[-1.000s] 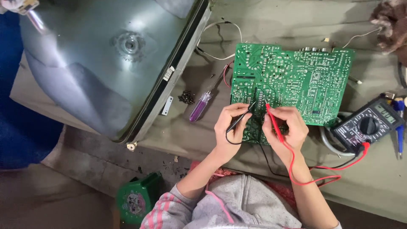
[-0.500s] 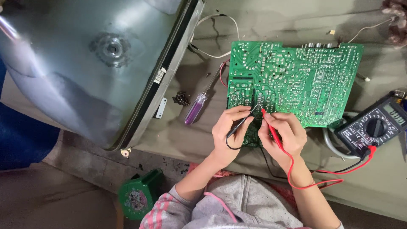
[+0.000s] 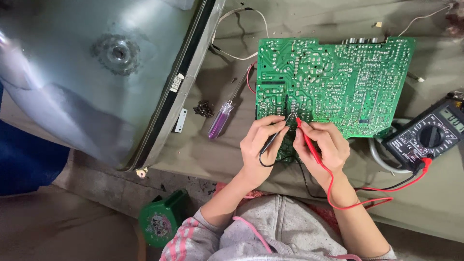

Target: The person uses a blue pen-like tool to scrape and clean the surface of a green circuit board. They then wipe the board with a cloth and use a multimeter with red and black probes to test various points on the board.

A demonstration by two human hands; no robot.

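Note:
A green circuit board lies solder side up on the bench. My left hand pinches a black test probe with its tip on the board's near left part. My right hand grips a red test probe, its tip touching the board right beside the black one. The red lead and a black lead run off to a dark multimeter at the right.
A large grey picture tube fills the upper left. A purple-handled screwdriver and a small pile of dark screws lie between tube and board. A green round container sits below the bench edge. White wires trail behind the board.
The view has drifted so the board and hands sit slightly lower and farther right. Both probes stay on the same part of the board, with the tips drawn closer together.

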